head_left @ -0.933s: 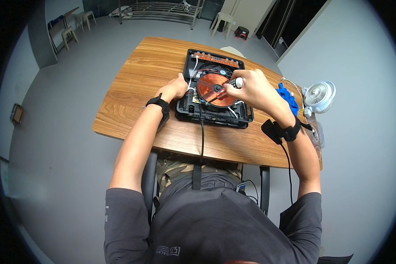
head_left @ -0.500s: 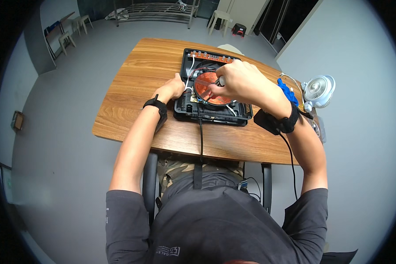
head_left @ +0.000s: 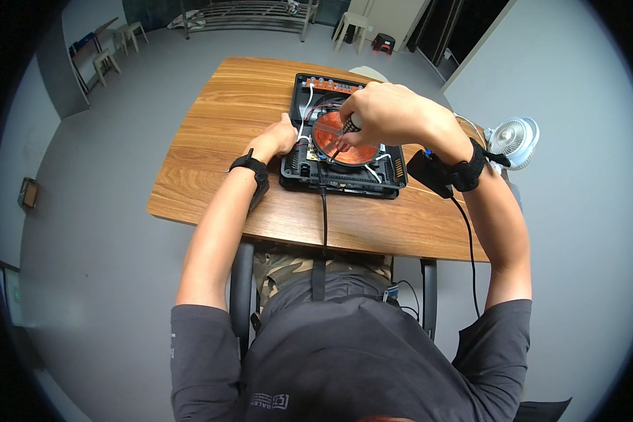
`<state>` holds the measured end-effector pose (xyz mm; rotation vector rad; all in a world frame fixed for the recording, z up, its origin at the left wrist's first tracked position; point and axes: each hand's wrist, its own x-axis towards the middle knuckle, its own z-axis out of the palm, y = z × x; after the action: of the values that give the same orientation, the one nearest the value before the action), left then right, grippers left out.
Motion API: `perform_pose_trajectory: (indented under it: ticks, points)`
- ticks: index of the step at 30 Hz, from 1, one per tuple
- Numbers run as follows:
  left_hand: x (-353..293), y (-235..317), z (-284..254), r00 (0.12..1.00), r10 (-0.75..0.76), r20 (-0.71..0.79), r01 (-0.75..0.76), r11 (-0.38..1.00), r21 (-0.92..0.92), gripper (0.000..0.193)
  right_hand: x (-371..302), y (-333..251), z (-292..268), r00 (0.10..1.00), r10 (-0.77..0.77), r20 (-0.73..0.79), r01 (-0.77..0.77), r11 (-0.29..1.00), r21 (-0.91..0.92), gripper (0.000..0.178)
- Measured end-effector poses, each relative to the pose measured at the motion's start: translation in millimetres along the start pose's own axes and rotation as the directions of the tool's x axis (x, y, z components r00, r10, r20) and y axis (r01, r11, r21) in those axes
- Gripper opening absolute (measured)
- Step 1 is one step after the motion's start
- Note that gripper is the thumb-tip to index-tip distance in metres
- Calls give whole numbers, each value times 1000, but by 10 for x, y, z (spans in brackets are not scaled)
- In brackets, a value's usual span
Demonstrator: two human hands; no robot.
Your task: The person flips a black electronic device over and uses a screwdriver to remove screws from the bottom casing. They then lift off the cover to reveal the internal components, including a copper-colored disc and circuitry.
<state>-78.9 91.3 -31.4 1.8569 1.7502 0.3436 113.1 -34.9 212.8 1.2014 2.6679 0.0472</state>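
An opened induction cooker (head_left: 362, 188) lies on the table, with its black casing holding a round copper coil (head_left: 323, 131), white wires and an orange circuit strip (head_left: 322, 84) at the far side. My left hand (head_left: 281, 136) is closed against the casing's left edge, its fingertips partly hidden. Over the coil, my right hand (head_left: 392, 116) grips a screwdriver (head_left: 350, 125) by its black-and-white handle. The tool slants down toward the coil's near rim; I cannot make out exactly where its tip touches. A black cable (head_left: 324, 214) runs from the cooker over the table's near edge.
The wooden table (head_left: 214, 126) has curved edges. To the right stands a small white fan (head_left: 513, 143), partly behind my right forearm. Black straps with attached devices circle both wrists, and a cable (head_left: 469, 239) hangs from the right one. Stools (head_left: 352, 29) stand farther off.
My right hand has turned slightly and its wrist has moved up and right, showing more of the screwdriver handle. The left hand stays at the casing's edge.
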Motion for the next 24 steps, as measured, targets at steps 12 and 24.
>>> perform_pose_trajectory:
  ticks: [12, 24]
  points:
    - [-6, 28, -41, 999, 29, 31, -30, 999, 18, 62, 176, 6, 125, 999, 1, -38, -3, 999, -47, 36]
    - [26, 50, -11, 1000, -1, 25, 1, 1000, 27, 55, 181, 322, 292, 968, -243, -55, 245, 969, 37, 25]
